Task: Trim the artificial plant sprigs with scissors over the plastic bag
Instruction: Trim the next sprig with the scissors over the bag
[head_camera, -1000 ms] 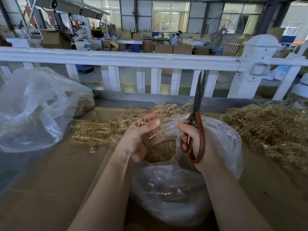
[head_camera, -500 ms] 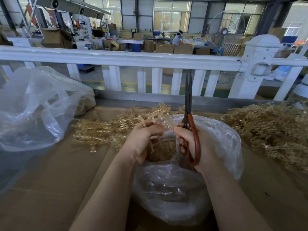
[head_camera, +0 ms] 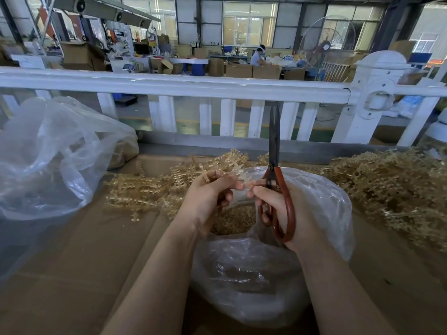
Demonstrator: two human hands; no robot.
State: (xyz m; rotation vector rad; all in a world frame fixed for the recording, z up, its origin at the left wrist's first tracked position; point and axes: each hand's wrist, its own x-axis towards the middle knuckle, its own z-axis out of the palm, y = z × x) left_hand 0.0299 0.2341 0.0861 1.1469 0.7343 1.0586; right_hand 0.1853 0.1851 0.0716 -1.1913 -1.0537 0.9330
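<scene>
1. Centrally, the left hand (head_camera: 205, 201) has its fingers curled round a pale golden sprig (head_camera: 232, 165), pinching it between thumb and fingertips just above the open mouth of the plastic bag (head_camera: 324, 204).
2. At 3 o'clock from that hand and almost touching it, the right hand (head_camera: 280, 209) grips the scissors (head_camera: 275, 175) with fingers through the reddish-brown handle loops; its thumb and forefinger also reach towards the sprig.
3. Scissor blades stand nearly upright, pointing to 12 o'clock, and appear closed together in front of the white railing (head_camera: 169, 87).
4. Inside the bag, below both hands, lies a heap of small golden trimmings (head_camera: 233, 220).
5. Clear and crumpled, the bag sits on the brown cardboard-covered table (head_camera: 72, 262), between the two forearms and towards 6 o'clock of the hands.
6. At 9 o'clock from the left hand, a loose cluster of golden sprigs (head_camera: 140, 192) lies flat on the table, reaching in close beside that hand.
7. At 3 o'clock, a large tangled pile of sprigs (head_camera: 391, 189) fills the right side of the table, touching the bag's far edge.
8. At far 9 o'clock sits a second clear bag (head_camera: 48, 160), puffed up, with some golden material visible at its far end.
9. Beyond the railing, at 12 o'clock, a workshop floor shows cardboard boxes (head_camera: 242, 70), a standing fan (head_camera: 325, 42) and a seated person (head_camera: 258, 58) at work.
</scene>
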